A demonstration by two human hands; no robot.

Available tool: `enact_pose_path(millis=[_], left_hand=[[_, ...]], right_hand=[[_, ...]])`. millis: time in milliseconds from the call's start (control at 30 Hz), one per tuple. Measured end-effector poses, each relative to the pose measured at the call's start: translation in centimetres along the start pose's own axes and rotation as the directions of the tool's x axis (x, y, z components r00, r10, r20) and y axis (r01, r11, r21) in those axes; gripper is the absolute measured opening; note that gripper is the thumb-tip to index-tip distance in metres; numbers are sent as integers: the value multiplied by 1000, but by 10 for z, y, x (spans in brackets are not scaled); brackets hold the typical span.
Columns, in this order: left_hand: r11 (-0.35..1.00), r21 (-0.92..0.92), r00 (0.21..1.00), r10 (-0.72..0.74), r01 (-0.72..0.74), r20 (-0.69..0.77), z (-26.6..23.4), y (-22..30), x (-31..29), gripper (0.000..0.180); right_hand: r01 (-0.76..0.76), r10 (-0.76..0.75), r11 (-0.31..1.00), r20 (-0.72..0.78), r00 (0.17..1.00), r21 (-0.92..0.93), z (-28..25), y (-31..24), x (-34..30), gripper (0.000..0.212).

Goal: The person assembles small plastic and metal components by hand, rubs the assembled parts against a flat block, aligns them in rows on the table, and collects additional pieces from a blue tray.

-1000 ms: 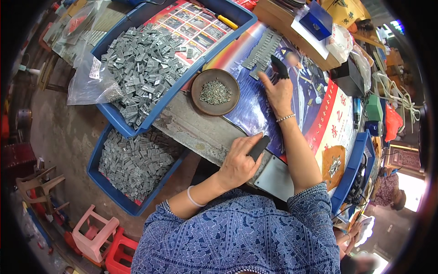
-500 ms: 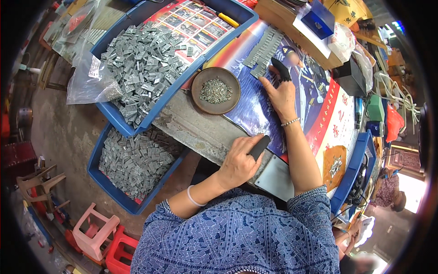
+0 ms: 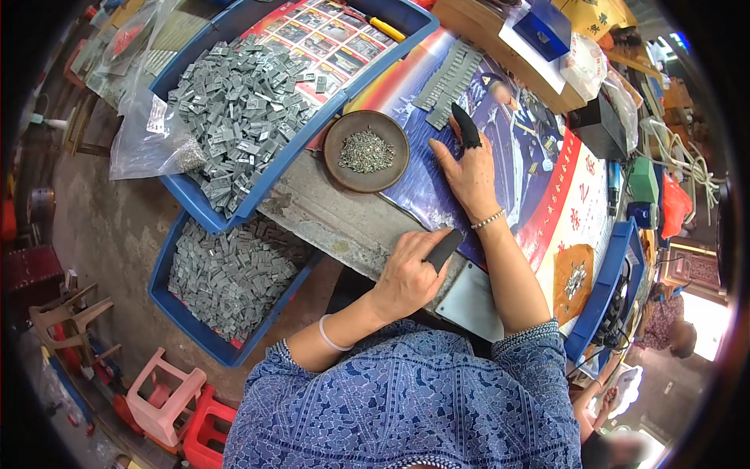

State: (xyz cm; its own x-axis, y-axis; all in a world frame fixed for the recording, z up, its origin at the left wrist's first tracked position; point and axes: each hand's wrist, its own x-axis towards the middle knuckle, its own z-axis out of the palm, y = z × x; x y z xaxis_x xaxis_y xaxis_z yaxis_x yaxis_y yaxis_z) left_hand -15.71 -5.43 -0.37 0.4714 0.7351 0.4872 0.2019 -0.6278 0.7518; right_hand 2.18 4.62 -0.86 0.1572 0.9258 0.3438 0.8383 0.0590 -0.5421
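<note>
My right hand [image 3: 471, 173] hovers over or rests on the glossy poster [image 3: 430, 168], with thumb and fingers apart and nothing visible between them. A black finger sleeve covers one of its fingers, pointing at the near end of the rows of flat grey rectangular parts [image 3: 449, 84]. My left hand [image 3: 410, 273] is closed near the table's front edge, black sleeve on its index finger; whatever its curled fingers hold is hidden. Between the hands and the large tray stands a round brown bowl [image 3: 331, 153] of tiny metal pieces [image 3: 366, 152].
A blue tray [image 3: 301, 134] heaped with grey parts [image 3: 234, 109] sits at left, a second blue bin [image 3: 205, 341] below it. A plastic bag [image 3: 144, 141] overhangs the upper tray. At right lie a brown sheet with metal bits [image 3: 574, 280] and another blue tray [image 3: 598, 305].
My right hand has drawn back slightly to the left, off the end of the grey rows, and its thumb and fingers have spread. My left hand stays nearly where it was.
</note>
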Motion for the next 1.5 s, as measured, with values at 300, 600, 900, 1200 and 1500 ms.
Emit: enact_pose_path(millis=[300,600,900,1200,1500], left_hand=[[1000,0,1000,-11,11,-5,-2,1,-1,30],[1000,-10,1000,0,0,-10,-1,1,0,31],[1000,-9,1000,17,-18,-16,-1,0,-1,30],[1000,-1,999,24,-24,-24,1,0,-2,27],[1000,0,999,8,-8,-38,0,2,-2,25]], right_hand=[[-109,106,967,23,994,230,-6,-2,-8,45],[-2,1,994,4,1000,108,-4,-2,-6,44],[42,-43,996,10,999,77,-6,-5,-12,32],[69,-70,995,7,998,71,-3,-3,-10,29],[-74,47,965,114,992,251,-27,-24,-28,33]])
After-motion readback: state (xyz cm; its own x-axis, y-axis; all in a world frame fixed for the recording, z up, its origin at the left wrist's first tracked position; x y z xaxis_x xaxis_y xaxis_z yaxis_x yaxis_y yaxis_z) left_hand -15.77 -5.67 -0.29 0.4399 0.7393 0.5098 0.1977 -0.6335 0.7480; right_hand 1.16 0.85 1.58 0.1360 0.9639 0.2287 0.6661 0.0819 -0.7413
